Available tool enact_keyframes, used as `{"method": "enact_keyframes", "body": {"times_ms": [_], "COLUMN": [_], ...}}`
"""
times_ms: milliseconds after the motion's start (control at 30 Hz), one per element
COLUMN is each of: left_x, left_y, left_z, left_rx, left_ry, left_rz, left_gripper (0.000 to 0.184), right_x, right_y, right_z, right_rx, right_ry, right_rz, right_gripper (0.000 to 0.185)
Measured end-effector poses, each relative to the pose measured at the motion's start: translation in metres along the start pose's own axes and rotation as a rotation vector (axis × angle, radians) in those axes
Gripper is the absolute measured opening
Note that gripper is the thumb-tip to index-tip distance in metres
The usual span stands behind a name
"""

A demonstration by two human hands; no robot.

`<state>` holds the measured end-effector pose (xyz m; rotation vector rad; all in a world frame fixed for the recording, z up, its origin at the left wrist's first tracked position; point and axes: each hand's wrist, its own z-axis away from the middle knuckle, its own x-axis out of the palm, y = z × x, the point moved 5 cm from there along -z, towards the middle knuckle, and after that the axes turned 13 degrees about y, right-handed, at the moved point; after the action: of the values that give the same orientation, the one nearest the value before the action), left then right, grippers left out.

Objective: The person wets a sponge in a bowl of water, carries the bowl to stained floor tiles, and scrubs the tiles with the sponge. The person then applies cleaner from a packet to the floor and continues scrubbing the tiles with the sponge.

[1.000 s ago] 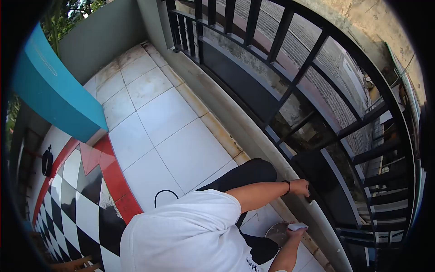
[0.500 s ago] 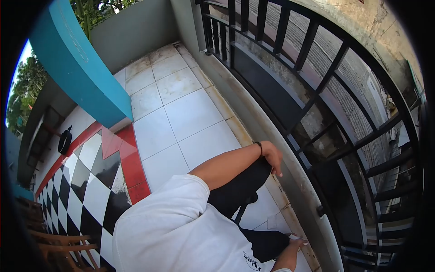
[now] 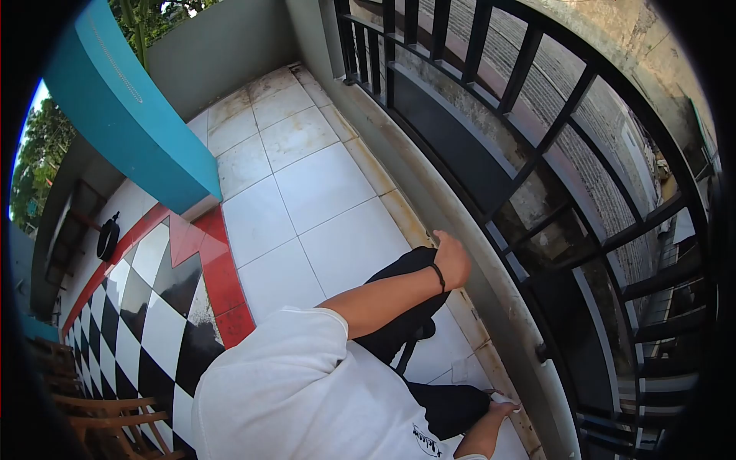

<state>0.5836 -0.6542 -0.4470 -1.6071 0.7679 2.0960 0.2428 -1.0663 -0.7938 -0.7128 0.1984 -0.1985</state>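
Note:
My left hand (image 3: 453, 261), with a black band (image 3: 439, 277) round its wrist, is over my bent knee in black trousers (image 3: 402, 264), beside the low wall (image 3: 491, 295). A fingertip points away from the palm, and nothing shows in this hand. Lower down, my right hand (image 3: 502, 410) is closed around a small white item (image 3: 500, 398), mostly covered by the fingers, close to the stained floor edge (image 3: 521, 425). What the item is cannot be made out.
Black metal railing (image 3: 529, 69) runs along the wall on the right. White tiles (image 3: 322, 184) cover the floor beside me. A blue pillar (image 3: 130, 115) stands at the left, near checkered tiles (image 3: 146, 307) and a wooden chair (image 3: 115, 418).
My left hand has come off the wall ledge and back over my knee, its fingers now turned upward. My right hand has moved down beside my other knee, still around the white item.

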Motion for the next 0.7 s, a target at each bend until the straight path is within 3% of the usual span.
{"method": "enact_keyframes", "body": {"times_ms": [33, 67, 233, 267, 333, 433, 500, 600, 667, 700], "left_x": [0.000, 0.004, -0.006, -0.009, -0.008, 0.027, 0.034, 0.018, 0.016, 0.010], "left_y": [-0.006, 0.020, 0.078, 0.051, 0.006, 0.046, 0.096, 0.108, 0.068, 0.041], "left_z": [0.009, 0.018, 0.032, 0.010, -0.005, 0.024, 0.052, 0.038, 0.002, -0.012], "left_rx": [-0.084, 0.233, 0.600, 0.356, -0.198, 0.077, 0.156, 0.425, 0.285, 0.147], "left_ry": [-0.069, -0.200, -0.038, 0.243, 0.837, 0.193, -0.696, -0.137, 0.488, 0.602], "left_rz": [-0.207, -0.143, 0.373, 0.249, -0.309, -0.487, 0.670, 0.244, 0.248, 0.119], "left_gripper": [0.058, 0.054, 0.048, 0.049, 0.050, 0.049, 0.044, 0.044, 0.042, 0.043], "right_x": [0.001, -0.001, -0.009, -0.009, -0.011, -0.018, -0.013, -0.016, -0.020, -0.024], "right_y": [0.002, 0.001, 0.009, 0.006, 0.001, 0.001, 0.000, -0.002, -0.004, -0.006], "right_z": [0.001, 0.002, -0.014, -0.006, 0.000, -0.002, -0.005, 0.013, 0.010, 0.008], "right_rx": [0.031, 0.060, 0.021, 0.019, 0.000, -0.058, -0.071, -0.079, -0.102, -0.096], "right_ry": [0.001, 0.005, -0.062, -0.067, -0.111, -0.020, -0.017, -0.014, -0.073, -0.060], "right_rz": [-0.019, -0.032, -0.024, -0.032, -0.079, -0.031, -0.022, -0.032, -0.076, -0.082], "right_gripper": [0.079, 0.079, 0.079, 0.079, 0.080, 0.081, 0.080, 0.080, 0.080, 0.080]}}
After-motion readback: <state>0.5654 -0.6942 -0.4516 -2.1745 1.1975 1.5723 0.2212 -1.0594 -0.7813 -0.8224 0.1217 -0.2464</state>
